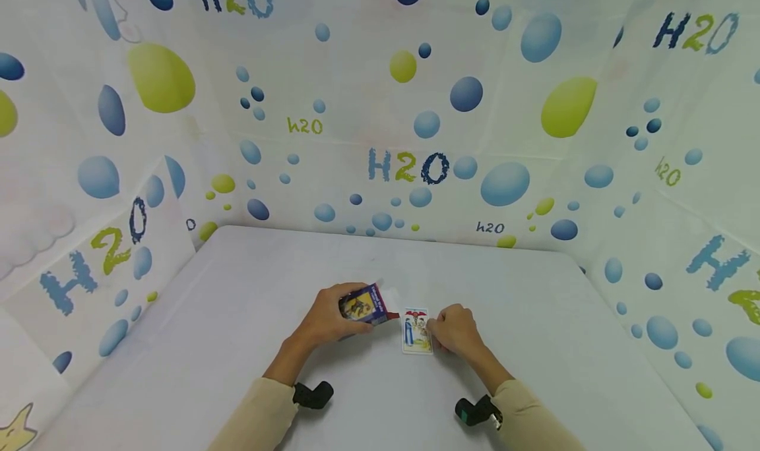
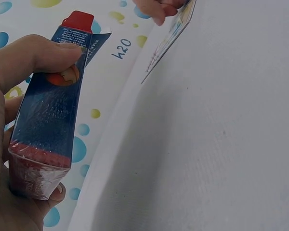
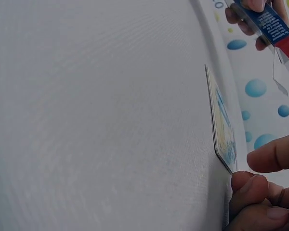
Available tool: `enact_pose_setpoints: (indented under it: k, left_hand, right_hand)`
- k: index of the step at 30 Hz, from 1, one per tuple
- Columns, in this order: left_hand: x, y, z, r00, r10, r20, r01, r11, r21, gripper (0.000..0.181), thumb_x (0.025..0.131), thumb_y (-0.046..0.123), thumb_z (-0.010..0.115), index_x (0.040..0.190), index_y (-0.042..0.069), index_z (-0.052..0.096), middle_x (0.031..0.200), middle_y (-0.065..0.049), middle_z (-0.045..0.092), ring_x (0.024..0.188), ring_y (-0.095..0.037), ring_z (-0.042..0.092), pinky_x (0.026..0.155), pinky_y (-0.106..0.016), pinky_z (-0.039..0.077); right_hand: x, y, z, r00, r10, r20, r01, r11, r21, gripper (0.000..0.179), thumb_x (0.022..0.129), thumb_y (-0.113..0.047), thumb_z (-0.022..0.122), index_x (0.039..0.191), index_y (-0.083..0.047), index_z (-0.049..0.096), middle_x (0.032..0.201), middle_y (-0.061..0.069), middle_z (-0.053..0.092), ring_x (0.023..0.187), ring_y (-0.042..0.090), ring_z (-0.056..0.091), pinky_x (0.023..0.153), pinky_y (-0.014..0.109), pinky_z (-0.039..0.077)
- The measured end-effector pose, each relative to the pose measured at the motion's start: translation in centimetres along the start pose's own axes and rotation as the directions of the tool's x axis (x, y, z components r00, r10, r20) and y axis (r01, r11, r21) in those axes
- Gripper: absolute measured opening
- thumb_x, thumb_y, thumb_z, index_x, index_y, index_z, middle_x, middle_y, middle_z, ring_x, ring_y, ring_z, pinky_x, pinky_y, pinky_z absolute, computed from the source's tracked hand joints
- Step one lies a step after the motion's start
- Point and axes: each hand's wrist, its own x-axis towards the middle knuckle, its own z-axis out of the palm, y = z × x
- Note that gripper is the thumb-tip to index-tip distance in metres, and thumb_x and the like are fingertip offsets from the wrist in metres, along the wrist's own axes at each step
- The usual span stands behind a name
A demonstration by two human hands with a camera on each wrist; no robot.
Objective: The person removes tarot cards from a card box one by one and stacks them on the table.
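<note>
In the head view my left hand (image 1: 335,320) grips a blue and red tarot card box (image 1: 359,304), thumb on one side and fingers round the other. The box has its flap raised, its end tilted toward the right. A tarot card (image 1: 416,333) lies face up on the white table, its picture in red, blue and yellow. Beside its right edge is my right hand (image 1: 456,329), with curled fingers. In the right wrist view a gap shows between the upper digit and the curled fingers (image 3: 250,190), right at the corner of the card (image 3: 224,130).
The white table (image 1: 237,293) stretches out on all sides of the hands. Behind and beside it hang white sheets (image 1: 356,82) printed with coloured drops and lettering. Both wrists carry a black strapped camera (image 1: 315,395), close over the table.
</note>
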Motion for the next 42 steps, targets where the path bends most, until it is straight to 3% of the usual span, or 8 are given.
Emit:
enact_pose_setpoints:
  k: [8,11,16,22,37,42]
  left_hand:
    - [0.0,0.5,0.5,0.999,0.033,0.017,-0.034,0.999,0.022,0.075,0.067,0.029,0.094,0.135,0.022,0.065,0.131,-0.001,0.065,0.109,-0.020,0.057,0.094,-0.045,0.048]
    - [0.0,0.6,0.5,0.999,0.043,0.016,-0.043,0.999,0.027,0.074,0.066,0.030,0.094,0.134,0.022,0.066,0.130,-0.001,0.066,0.108,-0.019,0.057,0.093,-0.044,0.047]
    - [-0.1,0.8,0.6,0.998,0.065,0.024,-0.066,0.997,0.037,0.074,0.066,0.030,0.094,0.133,0.020,0.066,0.127,-0.001,0.067,0.105,-0.018,0.057,0.091,-0.043,0.047]
    - [-0.2,1.0,0.6,0.997,0.075,0.031,-0.077,0.996,0.053,0.073,0.066,0.029,0.093,0.134,0.020,0.066,0.123,0.001,0.067,0.102,-0.016,0.057,0.089,-0.040,0.047]
    - [-0.1,0.8,0.6,0.986,0.159,0.045,-0.161,0.986,0.037,0.072,0.067,0.028,0.094,0.132,0.017,0.067,0.117,-0.001,0.069,0.097,-0.015,0.058,0.085,-0.037,0.048]
    - [0.0,0.8,0.6,0.984,0.169,0.048,-0.171,0.985,0.032,0.071,0.066,0.029,0.094,0.131,0.016,0.067,0.116,0.001,0.070,0.096,-0.015,0.058,0.084,-0.036,0.048]
  right_hand:
    - [0.5,-0.3,-0.2,0.986,-0.047,-0.161,0.060,0.995,0.075,0.021,0.087,-0.017,0.065,0.068,-0.008,0.062,0.060,0.000,0.055,0.058,0.015,0.049,0.050,0.028,0.036]
    - [0.7,-0.5,-0.3,0.978,-0.095,-0.187,0.123,0.981,0.148,0.016,0.088,-0.016,0.069,0.076,-0.007,0.066,0.063,0.001,0.057,0.059,0.015,0.051,0.051,0.027,0.039]
    - [0.8,-1.2,-0.1,0.966,-0.198,-0.165,0.239,0.929,0.283,0.010,0.089,-0.014,0.076,0.087,-0.007,0.068,0.072,0.002,0.061,0.064,0.017,0.057,0.057,0.025,0.047]
    - [0.5,-2.5,0.2,0.946,-0.252,-0.203,0.308,0.896,0.319,0.012,0.089,-0.013,0.076,0.094,-0.005,0.069,0.081,0.001,0.065,0.076,0.017,0.059,0.069,0.024,0.050]
    - [0.5,-5.0,1.6,0.937,-0.325,-0.126,0.347,0.844,0.409,0.012,0.086,-0.007,0.078,0.094,0.000,0.072,0.082,0.003,0.070,0.074,0.015,0.066,0.068,0.024,0.055]
    - [0.5,-5.2,2.0,0.928,-0.353,-0.118,0.370,0.839,0.399,0.008,0.086,-0.002,0.075,0.092,0.000,0.071,0.081,0.004,0.070,0.074,0.014,0.065,0.069,0.023,0.055]
